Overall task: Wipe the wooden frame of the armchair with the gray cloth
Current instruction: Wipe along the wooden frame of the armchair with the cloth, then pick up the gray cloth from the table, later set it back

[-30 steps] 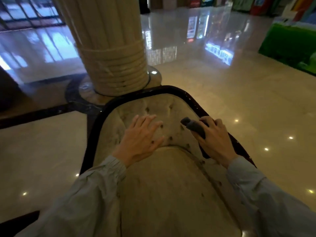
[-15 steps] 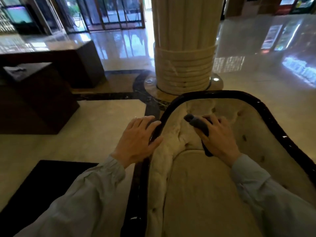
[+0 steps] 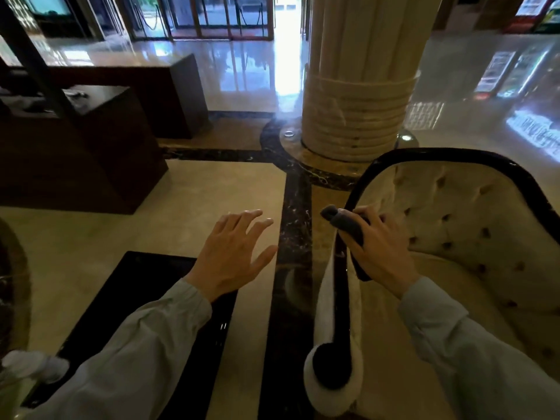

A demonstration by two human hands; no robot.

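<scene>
The armchair sits at the right, cream tufted upholstery edged by a dark glossy wooden frame (image 3: 454, 154) that curves over the back and runs down the left arm to a rounded end (image 3: 331, 366). My right hand (image 3: 383, 250) holds a folded gray cloth (image 3: 345, 224) pressed against the left arm's frame rail, near where it meets the back. My left hand (image 3: 235, 254) hovers over the floor to the left of the chair, fingers spread, holding nothing and touching nothing.
A thick ribbed cream column (image 3: 359, 86) stands just behind the chair on a dark ringed base. A dark wooden counter (image 3: 75, 153) fills the left. A black mat (image 3: 145, 298) lies on the polished floor below my left arm. Glass doors are far back.
My view has swung left, so the chair now lies at the right. My right hand with the cloth went from the right frame across to the left arm rail. My left hand left the chair.
</scene>
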